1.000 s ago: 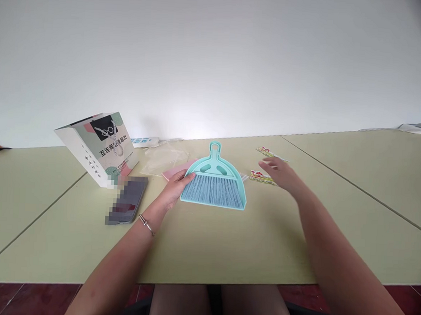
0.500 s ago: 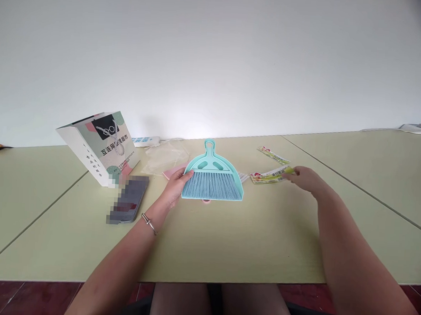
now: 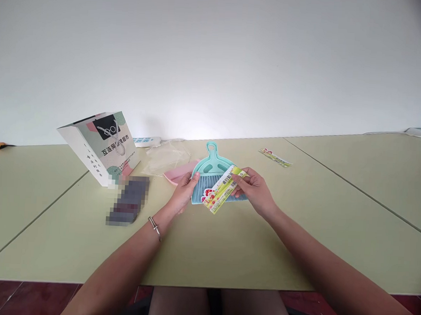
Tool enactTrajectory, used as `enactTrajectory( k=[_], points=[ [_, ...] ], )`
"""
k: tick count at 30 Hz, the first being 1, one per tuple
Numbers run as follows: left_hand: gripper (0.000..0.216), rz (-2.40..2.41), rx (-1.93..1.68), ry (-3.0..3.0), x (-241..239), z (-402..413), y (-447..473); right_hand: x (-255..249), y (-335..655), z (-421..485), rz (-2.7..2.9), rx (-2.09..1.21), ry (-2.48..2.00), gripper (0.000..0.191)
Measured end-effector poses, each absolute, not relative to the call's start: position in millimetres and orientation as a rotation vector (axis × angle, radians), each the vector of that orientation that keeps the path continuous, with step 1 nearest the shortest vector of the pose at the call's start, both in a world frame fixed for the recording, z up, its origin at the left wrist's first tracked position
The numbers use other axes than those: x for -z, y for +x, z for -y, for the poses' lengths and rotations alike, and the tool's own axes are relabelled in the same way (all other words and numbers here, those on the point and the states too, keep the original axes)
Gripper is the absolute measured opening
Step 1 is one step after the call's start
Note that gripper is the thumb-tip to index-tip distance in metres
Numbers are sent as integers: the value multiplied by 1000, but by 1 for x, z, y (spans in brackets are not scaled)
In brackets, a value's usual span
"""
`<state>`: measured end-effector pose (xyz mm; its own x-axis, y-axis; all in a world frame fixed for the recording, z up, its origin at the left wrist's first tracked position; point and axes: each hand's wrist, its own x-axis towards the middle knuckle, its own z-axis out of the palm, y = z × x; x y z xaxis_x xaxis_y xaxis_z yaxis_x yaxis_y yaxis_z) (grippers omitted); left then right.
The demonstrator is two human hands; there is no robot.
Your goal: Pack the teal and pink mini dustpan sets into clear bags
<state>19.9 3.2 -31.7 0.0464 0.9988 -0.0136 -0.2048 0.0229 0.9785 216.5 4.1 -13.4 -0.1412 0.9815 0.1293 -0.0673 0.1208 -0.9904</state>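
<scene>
Pale green bench (image 3: pixel 222 253) meets a white wall (image 3: pixel 216 58); near the bench's middle, the left hand (image 3: pixel 183 189) grips the turquoise dustpan (image 3: pixel 215 160) by its left edge, blue-grey bristles (image 3: pixel 199 185) inside it; the right hand (image 3: pixel 253 188) pinches a printed card (image 3: pixel 218 195) slantwise before those bristles; a second card (image 3: pixel 275 157) lies farther back, rightward; a paper bag (image 3: pixel 107 151) stands at left.

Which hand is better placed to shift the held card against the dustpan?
Probably the right hand: it pinches the card in front of the dustpan. The left hand is occupied, gripping the dustpan's left edge.
</scene>
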Motion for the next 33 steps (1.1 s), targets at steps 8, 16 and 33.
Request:
enactTrajectory(
  k=[8, 16, 33],
  points=[
    [58, -1007, -1222, 1103, 26, 5, 29, 23, 207, -3, 1128, -1120, -1058, 52],
    [54, -1044, -1265, 1091, 24, 7, 28, 17, 217, 0, 1231, -775, -1019, 40],
    [41, -1281, -1183, 1460, 21, -2, 16, 26, 204, 1, 623, -1632, -877, 28]
  ],
)
